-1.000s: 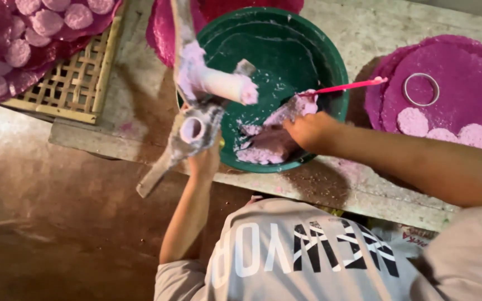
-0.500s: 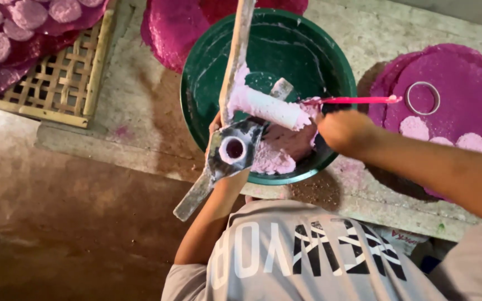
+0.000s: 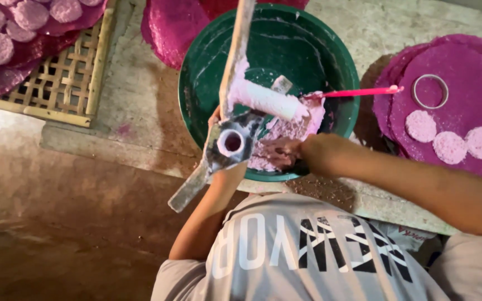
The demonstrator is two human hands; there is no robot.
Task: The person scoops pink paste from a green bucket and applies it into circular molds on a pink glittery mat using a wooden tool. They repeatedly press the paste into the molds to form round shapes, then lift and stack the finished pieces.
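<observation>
My left hand grips the metal press over the green bowl. My right hand pinches pink dough near the bowl's front. Some is scooped; much stays. Right: pink sheets, three discs, ring. Left: tray. A pink stick crosses the bowl.

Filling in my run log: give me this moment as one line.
left hand: holds metal press | right hand: in pink dough | green basin | pink spatula on rim

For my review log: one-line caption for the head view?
Left hand holds metal press over green basin; right hand scoops pink dough.
</observation>
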